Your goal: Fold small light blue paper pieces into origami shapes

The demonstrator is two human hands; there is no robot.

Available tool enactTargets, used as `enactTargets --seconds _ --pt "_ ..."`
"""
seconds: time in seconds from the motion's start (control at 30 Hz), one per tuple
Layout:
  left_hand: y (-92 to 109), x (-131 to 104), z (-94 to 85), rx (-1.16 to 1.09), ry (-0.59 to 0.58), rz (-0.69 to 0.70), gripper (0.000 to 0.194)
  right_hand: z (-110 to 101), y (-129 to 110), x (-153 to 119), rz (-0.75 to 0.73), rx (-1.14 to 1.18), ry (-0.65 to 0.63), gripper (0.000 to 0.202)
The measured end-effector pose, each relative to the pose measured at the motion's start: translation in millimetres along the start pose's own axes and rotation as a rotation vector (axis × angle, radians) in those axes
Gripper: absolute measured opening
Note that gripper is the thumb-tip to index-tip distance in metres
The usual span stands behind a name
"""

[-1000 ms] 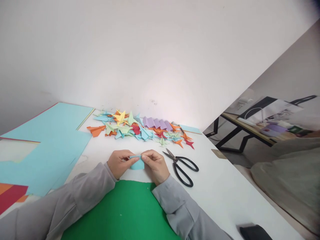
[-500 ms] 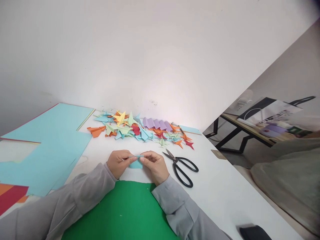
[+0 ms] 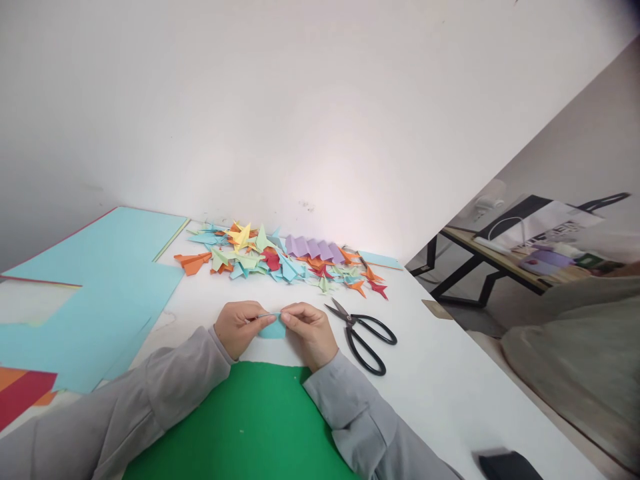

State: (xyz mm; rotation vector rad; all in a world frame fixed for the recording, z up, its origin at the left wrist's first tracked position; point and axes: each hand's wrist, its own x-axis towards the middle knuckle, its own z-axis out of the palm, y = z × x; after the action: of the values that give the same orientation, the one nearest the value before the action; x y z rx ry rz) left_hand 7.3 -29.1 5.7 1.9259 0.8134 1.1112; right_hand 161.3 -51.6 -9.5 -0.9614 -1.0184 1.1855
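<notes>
A small light blue paper piece [image 3: 273, 329] is held between my hands above the white table. My left hand [image 3: 241, 328] pinches its top edge from the left, and my right hand [image 3: 311, 331] pinches the same edge from the right. The top edge looks folded or narrow, while the rest hangs toward me. Black-handled scissors [image 3: 366, 339] lie partly open just right of my right hand. Beyond my hands sits a pile of small folded paper shapes [image 3: 250, 257] in several colours, with a purple zigzag-folded strip [image 3: 314, 249] among them.
Large light blue sheets [image 3: 125, 280] cover the left of the table. Orange and red paper [image 3: 25, 393] lies at the lower left. A green surface [image 3: 240, 427] is nearest me. A black object [image 3: 509, 465] rests at the lower right. A side table [image 3: 475, 243] holds a bag.
Both hands have shifted very slightly, and the light blue paper between them looks a little more curved at its lower edge. Nothing else has visibly moved.
</notes>
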Motion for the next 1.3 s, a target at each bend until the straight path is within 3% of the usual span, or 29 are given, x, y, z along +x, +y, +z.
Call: enactTargets --seconds 0.27,0.47,0.8,1.3 --pt "-0.6 -1.2 1.0 -0.035 -0.028 -0.031 0.027 0.8 -2.5 -1.7 0.015 -0.038 -0.045 0.015" --pt "-0.5 -3.0 1.5 -0.042 -0.082 -0.03 0.03 1.8 -5.4 -2.0 -0.04 -0.126 -0.178 0.019" --pt "-0.4 -2.2 4.1 -0.229 -0.075 -0.293 0.028 -1.3 1.7 0.7 -0.068 -0.133 -0.122 0.024" --pt "0.3 -2.0 2.5 -0.196 -0.075 -0.222 0.028 1.1 -4.9 -1.5 -0.031 -0.109 -0.167 0.012"
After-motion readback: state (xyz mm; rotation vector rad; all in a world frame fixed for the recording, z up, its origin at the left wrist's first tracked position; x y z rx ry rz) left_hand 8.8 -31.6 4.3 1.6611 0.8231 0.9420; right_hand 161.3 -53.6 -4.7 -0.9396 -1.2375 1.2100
